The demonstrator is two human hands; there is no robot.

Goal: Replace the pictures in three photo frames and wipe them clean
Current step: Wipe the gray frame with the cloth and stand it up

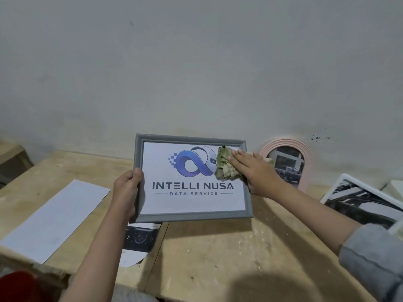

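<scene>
Under the straight fingers (238,156) of the right hand (259,171), a crumpled green cloth (224,164) is pressed flat on the glass near the upper right corner of the grey frame (192,217). At its left edge the left hand (126,188) grips it, thumb curled over the front. Held tilted above the wooden tabletop (218,253), it shows a white print with a blue looped logo and "INTELLI NUSA DATA SERVICE".

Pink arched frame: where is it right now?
Head view, right of centre: the pink arched frame stands against the wall at the table's back edge, just behind the right hand, right of the grey frame.
</scene>
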